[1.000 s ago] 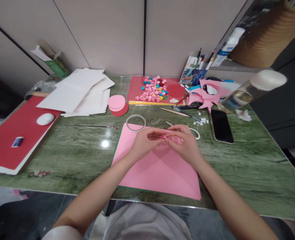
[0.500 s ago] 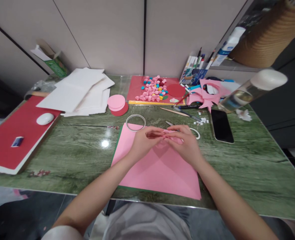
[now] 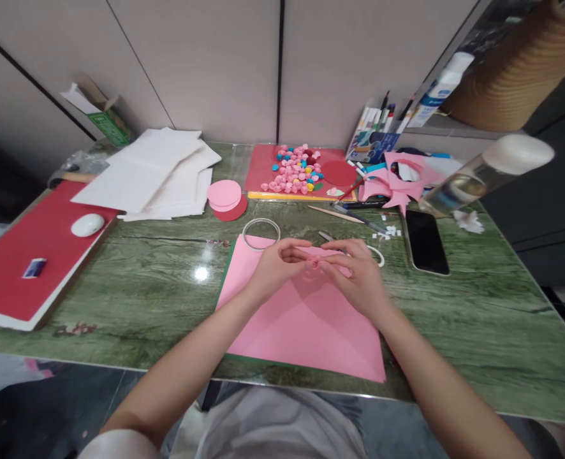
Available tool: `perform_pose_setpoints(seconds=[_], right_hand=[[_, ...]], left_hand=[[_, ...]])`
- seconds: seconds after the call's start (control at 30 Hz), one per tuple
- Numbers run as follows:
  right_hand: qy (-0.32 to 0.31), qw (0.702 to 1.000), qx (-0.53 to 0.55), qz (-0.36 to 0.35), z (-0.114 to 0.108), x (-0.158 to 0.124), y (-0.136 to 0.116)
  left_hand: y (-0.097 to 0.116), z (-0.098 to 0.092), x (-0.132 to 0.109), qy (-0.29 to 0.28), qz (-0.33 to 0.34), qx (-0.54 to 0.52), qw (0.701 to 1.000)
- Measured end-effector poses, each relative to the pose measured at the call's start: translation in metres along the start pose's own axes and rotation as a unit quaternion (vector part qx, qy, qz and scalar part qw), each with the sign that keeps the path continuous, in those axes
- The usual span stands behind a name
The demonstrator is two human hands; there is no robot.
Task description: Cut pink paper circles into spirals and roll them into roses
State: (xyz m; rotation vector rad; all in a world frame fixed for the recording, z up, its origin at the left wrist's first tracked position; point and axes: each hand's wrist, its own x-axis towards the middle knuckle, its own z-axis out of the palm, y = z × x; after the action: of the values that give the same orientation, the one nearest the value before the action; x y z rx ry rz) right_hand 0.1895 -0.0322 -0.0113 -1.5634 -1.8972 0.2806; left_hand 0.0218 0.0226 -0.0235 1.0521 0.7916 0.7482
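Between the fingertips of both hands is a small rolled pink paper flower (image 3: 314,263), held a little above the pink paper sheet (image 3: 301,331). My left hand (image 3: 282,264) pinches it from the left, and my right hand (image 3: 356,274) pinches it from the right. Fingers cover part of the flower. Scissors with a white handle (image 3: 377,255) lie behind my right hand, mostly hidden by it. A roll of tape (image 3: 261,234) rests on the sheet's far left corner.
Many small pink, blue and yellow paper rolls (image 3: 294,172) lie on a red folder at the back. Pink and red paper circles (image 3: 224,194) are left of it. To the right are a phone (image 3: 426,242), pink offcuts (image 3: 402,182) and a bottle (image 3: 488,169). White sheets (image 3: 139,169) lie back left.
The fingers have shifted slightly around the small pink flower, which now shows more clearly between them. Both hands stay in nearly the same place; the view has moved a little.
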Motion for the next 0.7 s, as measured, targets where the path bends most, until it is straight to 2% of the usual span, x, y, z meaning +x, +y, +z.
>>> perform_pose_setpoints(seconds=[0.17, 0.3, 0.53, 0.7], right_hand=[[0.003, 1.000, -0.004, -0.001, -0.0016, 0.0003, -0.0006], [0.021, 0.999, -0.026, 0.000, -0.0017, 0.0002, 0.0011], [0.044, 0.999, -0.023, -0.018, -0.0003, -0.0003, 0.0029], [0.049, 0.999, -0.010, -0.013, -0.0009, -0.0009, 0.0000]], left_hand=[[0.0015, 0.0011, -0.0009, 0.006, -0.005, -0.008, 1.000], [0.0047, 0.0006, -0.0012, -0.003, -0.040, -0.036, 0.999], [0.0060, -0.0047, -0.0007, -0.072, -0.147, -0.132, 0.978], [0.0090, -0.0045, -0.0019, -0.109, -0.157, -0.161, 0.968]])
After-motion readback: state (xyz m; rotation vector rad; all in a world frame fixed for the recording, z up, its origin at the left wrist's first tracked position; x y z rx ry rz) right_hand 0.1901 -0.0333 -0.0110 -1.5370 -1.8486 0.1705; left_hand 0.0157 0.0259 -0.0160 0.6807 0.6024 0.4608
